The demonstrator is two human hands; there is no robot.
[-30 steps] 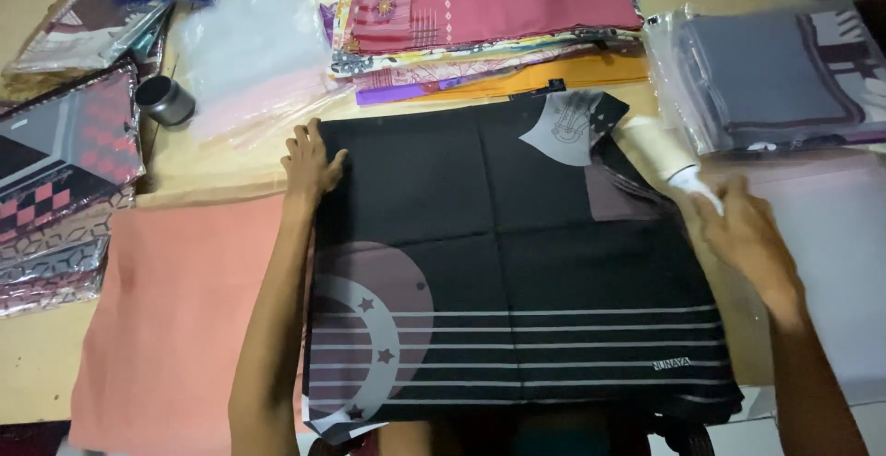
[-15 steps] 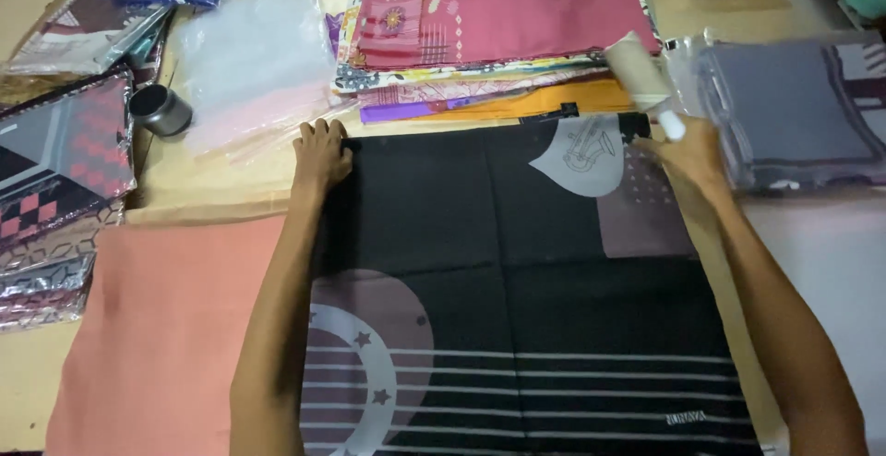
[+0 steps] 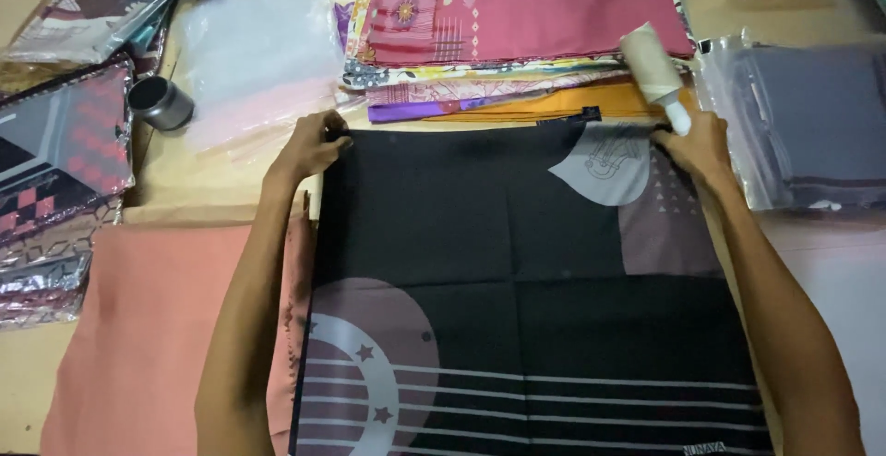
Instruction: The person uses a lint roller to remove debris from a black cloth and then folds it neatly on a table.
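A black cloth [image 3: 480,234] with a pale crescent, stars and stripes lies spread flat in front of me. My left hand [image 3: 309,147] pinches its far left corner. My right hand [image 3: 697,142] grips the far right corner and also holds a lint roller [image 3: 653,70] by its white handle, the roller pointing away from me over the orange fabric. A grey leaf-shaped print sits on the cloth near my right hand.
A salmon cloth [image 3: 157,327] lies left of the black one. Folded patterned fabrics [image 3: 517,22] are stacked at the back. Bagged grey cloths [image 3: 803,124] sit right, bagged patterned cloths [image 3: 55,161] left, with a small dark cup [image 3: 159,102] and clear plastic bags [image 3: 254,45].
My right hand moved from the cloth's right edge up to its far right corner, carrying the lint roller. The cloth's far edge is now pulled straight. My left hand stayed at its corner.
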